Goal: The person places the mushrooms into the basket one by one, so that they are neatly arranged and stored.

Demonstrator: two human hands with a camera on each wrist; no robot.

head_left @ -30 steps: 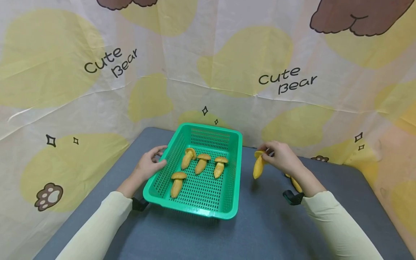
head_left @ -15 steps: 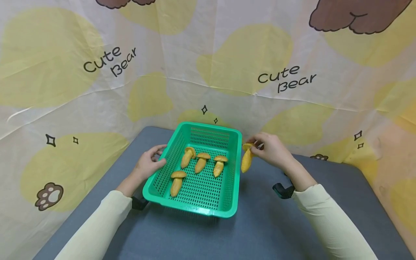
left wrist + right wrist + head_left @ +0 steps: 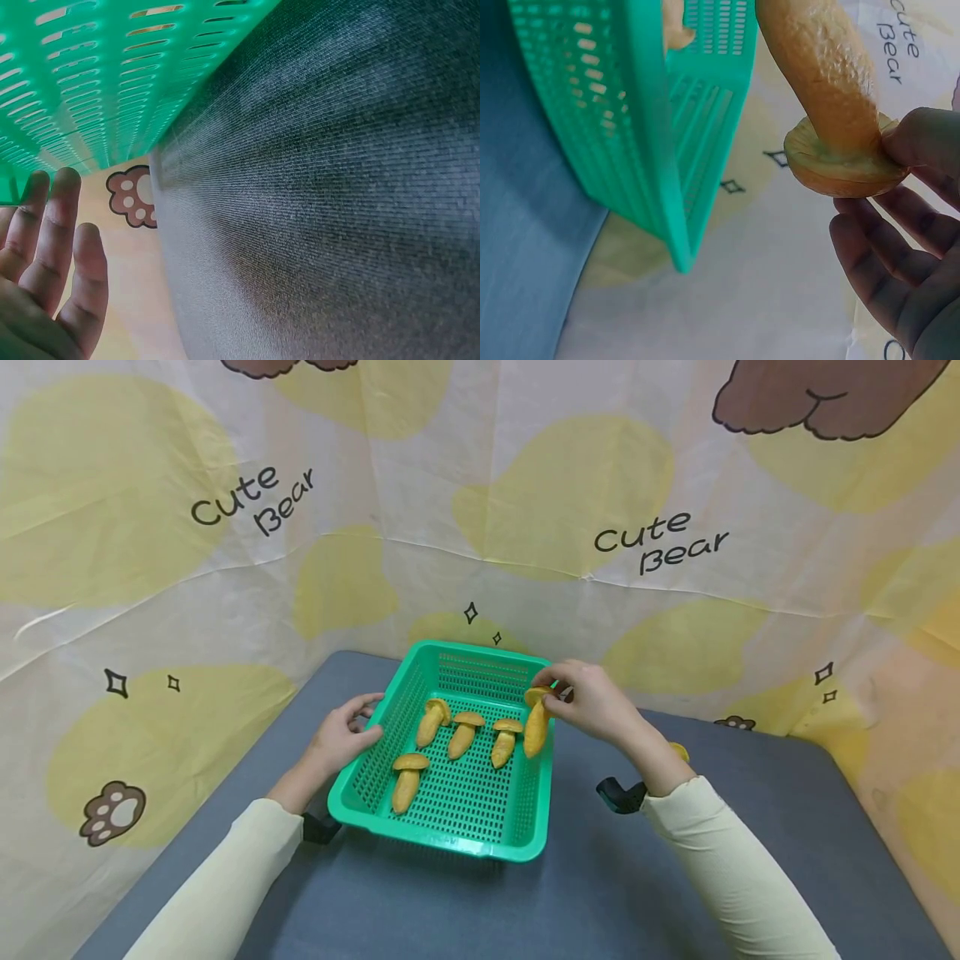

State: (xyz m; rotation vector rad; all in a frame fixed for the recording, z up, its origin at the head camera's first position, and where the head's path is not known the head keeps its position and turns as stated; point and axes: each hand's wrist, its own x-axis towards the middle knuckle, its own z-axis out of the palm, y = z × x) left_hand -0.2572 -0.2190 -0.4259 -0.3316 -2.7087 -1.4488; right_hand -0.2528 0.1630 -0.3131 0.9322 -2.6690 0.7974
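A green plastic basket [image 3: 450, 852] stands on the table, holding several yellow-brown mushrooms, among them one at the front left [image 3: 407, 783]. My left hand [image 3: 339, 739] rests against its left side. In the left wrist view the fingers [image 3: 56, 225] of that hand are fairly straight, their tips by the slotted wall. My right hand [image 3: 588, 700] pinches another mushroom [image 3: 536, 731] near its cap, over the basket's right rim. The right wrist view has this mushroom [image 3: 829, 82] with its cap low and its stem pointing up, thumb on the cap's edge.
A yellow piece [image 3: 679, 751] shows on the table behind my right forearm, mostly hidden. The grey table [image 3: 390, 910] ends at a printed cloth [image 3: 540, 527] hanging behind it.
My right hand has carried its mushroom leftward, from beside the basket to over its right rim. The left hand and the basket stay in place.
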